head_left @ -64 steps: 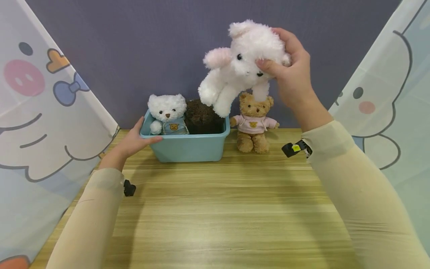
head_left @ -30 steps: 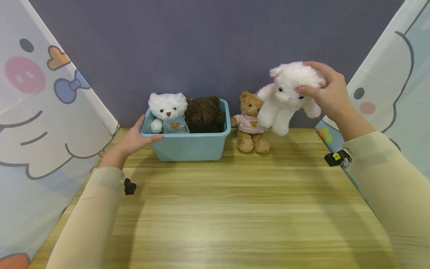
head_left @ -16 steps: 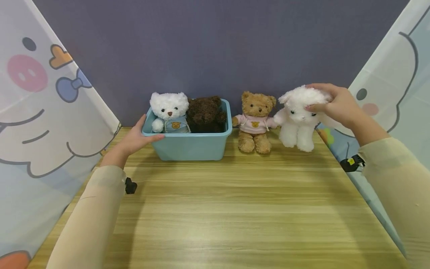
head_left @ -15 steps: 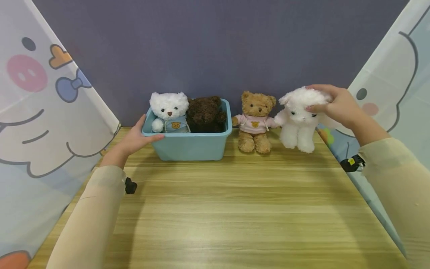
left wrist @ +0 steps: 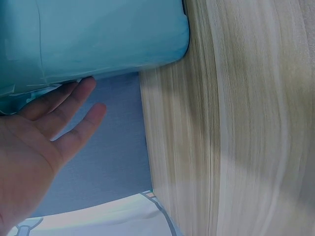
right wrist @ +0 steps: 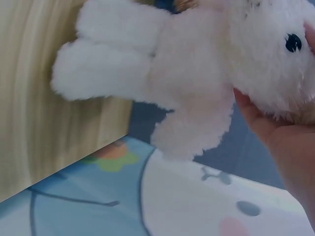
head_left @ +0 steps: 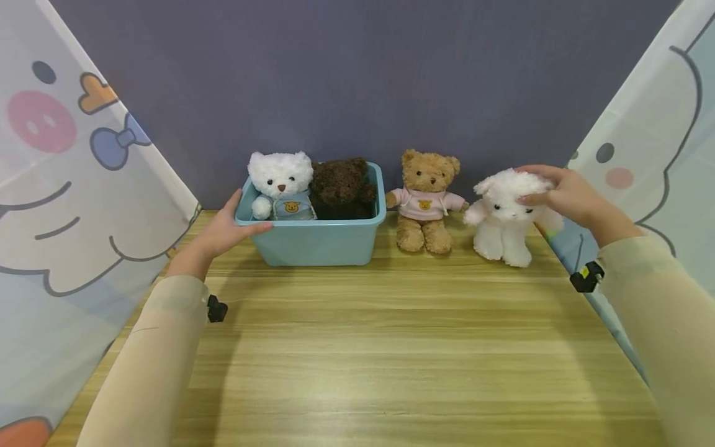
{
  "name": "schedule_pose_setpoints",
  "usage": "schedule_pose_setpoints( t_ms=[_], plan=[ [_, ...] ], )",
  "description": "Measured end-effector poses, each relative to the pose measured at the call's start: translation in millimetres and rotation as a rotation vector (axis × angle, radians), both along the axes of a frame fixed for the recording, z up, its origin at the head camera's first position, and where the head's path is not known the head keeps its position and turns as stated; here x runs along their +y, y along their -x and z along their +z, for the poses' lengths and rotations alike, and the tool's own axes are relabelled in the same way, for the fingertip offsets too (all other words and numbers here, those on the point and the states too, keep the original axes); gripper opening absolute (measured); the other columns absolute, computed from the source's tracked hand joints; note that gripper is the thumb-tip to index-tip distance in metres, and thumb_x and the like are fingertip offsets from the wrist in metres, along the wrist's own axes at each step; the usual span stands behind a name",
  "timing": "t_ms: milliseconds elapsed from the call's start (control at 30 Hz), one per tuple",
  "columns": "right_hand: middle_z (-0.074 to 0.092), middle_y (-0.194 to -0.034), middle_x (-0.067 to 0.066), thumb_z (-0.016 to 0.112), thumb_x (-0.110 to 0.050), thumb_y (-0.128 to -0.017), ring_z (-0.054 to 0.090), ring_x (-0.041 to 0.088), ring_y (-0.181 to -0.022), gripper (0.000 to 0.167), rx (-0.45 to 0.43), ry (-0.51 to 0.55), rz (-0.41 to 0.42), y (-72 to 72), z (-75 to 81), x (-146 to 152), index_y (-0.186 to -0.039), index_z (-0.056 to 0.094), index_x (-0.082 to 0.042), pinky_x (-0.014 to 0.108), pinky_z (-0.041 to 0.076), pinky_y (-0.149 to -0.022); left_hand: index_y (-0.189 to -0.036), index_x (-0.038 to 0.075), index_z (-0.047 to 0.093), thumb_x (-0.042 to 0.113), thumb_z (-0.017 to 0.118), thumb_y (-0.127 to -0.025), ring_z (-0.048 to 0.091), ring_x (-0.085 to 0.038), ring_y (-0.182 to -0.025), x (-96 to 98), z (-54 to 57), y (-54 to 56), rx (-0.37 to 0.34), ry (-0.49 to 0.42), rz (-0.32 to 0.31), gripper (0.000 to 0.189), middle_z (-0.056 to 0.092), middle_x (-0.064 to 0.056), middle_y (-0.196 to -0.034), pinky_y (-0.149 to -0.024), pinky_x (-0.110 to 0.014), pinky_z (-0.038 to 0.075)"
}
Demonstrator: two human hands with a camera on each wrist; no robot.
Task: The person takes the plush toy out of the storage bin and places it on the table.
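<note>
My right hand (head_left: pixel 575 197) holds a white plush animal (head_left: pixel 505 214) by its head, thumb across its face and fingers behind. The toy is upright over the table's right side, its legs (right wrist: pixel 106 71) down close to the tabletop. My left hand (head_left: pixel 220 233) rests at the left end of a light blue plastic bin (head_left: pixel 315 245), its thumb along the front rim. In the left wrist view its fingers (left wrist: pixel 81 130) are extended, with fingertips at the bin's wall. Inside the bin sit a white teddy bear (head_left: pixel 280 177) in a blue top and a dark brown teddy bear (head_left: pixel 342 180).
A tan teddy bear (head_left: pixel 429 174) in a pink hoodie sits between the bin and the white plush animal. A dark grey wall (head_left: pixel 363 74) stands behind. Printed cloths (head_left: pixel 642 155) flank both sides of the wood-grain table (head_left: pixel 363 347).
My right hand has carried the white plush animal from above the bin to the right and down, past the tan teddy bear, and slightly lower since half a second ago. My left hand has stayed put.
</note>
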State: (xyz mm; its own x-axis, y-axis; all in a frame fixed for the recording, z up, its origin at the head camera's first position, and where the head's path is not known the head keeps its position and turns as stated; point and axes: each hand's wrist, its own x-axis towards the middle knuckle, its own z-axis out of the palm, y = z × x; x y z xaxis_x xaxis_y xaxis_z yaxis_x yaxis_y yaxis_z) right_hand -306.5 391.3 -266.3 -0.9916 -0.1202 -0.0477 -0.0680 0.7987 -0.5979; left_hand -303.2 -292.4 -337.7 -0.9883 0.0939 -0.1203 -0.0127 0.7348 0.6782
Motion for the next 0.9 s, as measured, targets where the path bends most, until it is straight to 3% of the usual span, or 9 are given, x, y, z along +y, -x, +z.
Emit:
schedule_pose_setpoints(
  t_ms=[200, 367, 700, 900],
  plan=[
    [0.005, -0.179, 0.024, 0.072, -0.05, -0.1, 0.007, 0.059, -0.161, 0.089, -0.09, -0.016, 0.018, 13.3, -24.7, 16, -0.171, 0.025, -0.024, 0.085, 0.021, -0.117, -0.166, 0.033, -0.026, 0.075, 0.071, -0.089, 0.002, -0.054, -0.164, 0.8, -0.1, -3.2, -0.009, 0.005, 0.006, 0.131, -0.013, -0.013, -0.18, -0.125, -0.079, 0.018],
    [0.006, -0.178, 0.026, 0.069, -0.038, -0.105, 0.008, 0.058, -0.161, 0.086, -0.11, 0.038, 0.036, 16.8, -41.5, 24, -0.173, 0.019, -0.02, 0.082, 0.021, -0.121, -0.167, 0.033, -0.025, 0.074, 0.072, -0.089, 0.003, -0.053, -0.164, 3.5, 1.1, -5.1, -0.007, 0.001, 0.004, 0.131, -0.012, -0.013, -0.18, -0.126, -0.078, 0.018],
    [0.01, -0.179, 0.022, 0.066, -0.024, -0.106, 0.007, 0.055, -0.163, 0.073, -0.035, 0.016, 0.117, 25.8, -44.4, 15, -0.169, 0.03, -0.016, 0.081, 0.018, -0.121, -0.167, 0.033, -0.025, 0.073, 0.071, -0.09, 0.001, -0.052, -0.165, 2.0, 3.7, -5.0, 0.006, -0.002, 0.009, 0.129, -0.013, -0.013, -0.18, -0.127, -0.077, 0.017],
    [-0.012, -0.178, 0.023, 0.056, -0.017, -0.108, -0.008, 0.058, -0.162, 0.07, 0.007, 0.002, 0.1, 28.7, -46.9, 15, -0.171, 0.024, -0.01, 0.085, 0.008, -0.122, -0.167, 0.032, -0.025, 0.074, 0.072, -0.089, 0.002, -0.052, -0.165, 3.3, 1.6, -3.4, 0.001, -0.001, 0.003, 0.131, -0.013, -0.014, -0.18, -0.127, -0.077, 0.018]
  ],
)
